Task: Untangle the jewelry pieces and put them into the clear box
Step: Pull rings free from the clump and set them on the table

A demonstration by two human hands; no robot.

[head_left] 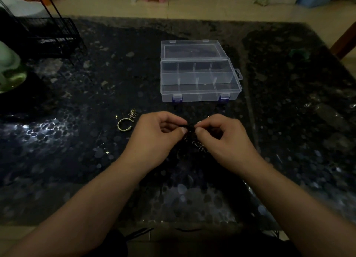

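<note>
Clear box (200, 79): open, lid tilted back, divided compartments, two blue latches in front, all sections appear empty. Dark tangle (190, 135) with silvery bits: held above the table, near side of box. Gold bangle (124, 124) and small gold piece (133, 113): lying left of the tangle, apart.

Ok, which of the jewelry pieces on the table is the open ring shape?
The gold cuff bangle, lying left of the left hand. The small gold tangle just beyond it is a bunched cluster, not an open ring.
</note>
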